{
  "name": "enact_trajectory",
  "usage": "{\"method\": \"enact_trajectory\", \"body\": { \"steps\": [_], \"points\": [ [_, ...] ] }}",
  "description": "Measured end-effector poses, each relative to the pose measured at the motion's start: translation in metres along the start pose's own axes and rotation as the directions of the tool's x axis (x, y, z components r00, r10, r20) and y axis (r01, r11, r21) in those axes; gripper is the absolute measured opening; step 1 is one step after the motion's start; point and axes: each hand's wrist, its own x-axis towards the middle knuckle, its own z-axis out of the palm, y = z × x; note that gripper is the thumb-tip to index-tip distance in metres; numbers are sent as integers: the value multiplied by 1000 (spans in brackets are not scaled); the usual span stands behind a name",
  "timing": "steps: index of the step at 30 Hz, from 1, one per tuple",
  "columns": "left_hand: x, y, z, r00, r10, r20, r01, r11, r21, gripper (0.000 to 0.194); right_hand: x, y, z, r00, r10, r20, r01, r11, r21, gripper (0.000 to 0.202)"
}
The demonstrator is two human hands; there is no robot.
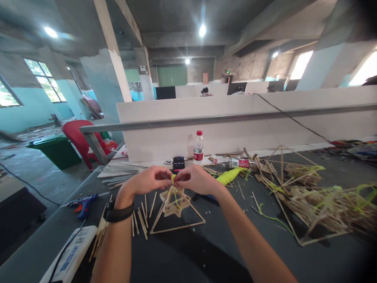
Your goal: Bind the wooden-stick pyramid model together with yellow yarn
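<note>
A pyramid frame of thin wooden sticks [178, 228] stands on the dark table, with a smaller star-shaped stick piece inside it. At its tip, my left hand [147, 181] and my right hand [198, 181] meet, fingers closed in a pinch. Between them shows yellow-green yarn [173, 178] around the tip, and a strand hangs down inside the frame. The fingertips partly hide how the yarn runs. Loose wooden sticks [142, 220] lie left of the frame. Behind my right wrist rests a ball of the same yarn [229, 176].
A phone [178, 164] and an upright bottle [199, 148] stand behind my hands; another bottle [238, 163] lies sideways. Heaped stick frames [324, 204] cover the right. A blue glue gun [86, 205] and a white power strip [70, 255] lie at left. A white partition [165, 143] closes the back.
</note>
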Motion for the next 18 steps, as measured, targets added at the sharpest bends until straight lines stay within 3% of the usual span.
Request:
{"method": "enact_trajectory", "body": {
  "steps": [7, 12, 18],
  "points": [
    [2, -6, 0, 999, 53, 3, -53, 998, 35, 29, 2, 4, 2, 999, -23, -22, 23, 1000, -11, 17],
    [6, -16, -1, 996, 76, 53, -71, 994, -89, 30, 3, 6, 4, 997, -67, -33, 67, 998, -21, 13],
    [9, -21, -3, 992, 114, 55, -109, 990, -94, 28, 2, 5, 6, 997, -70, -45, 67, 996, -55, 10]
  ]
}}
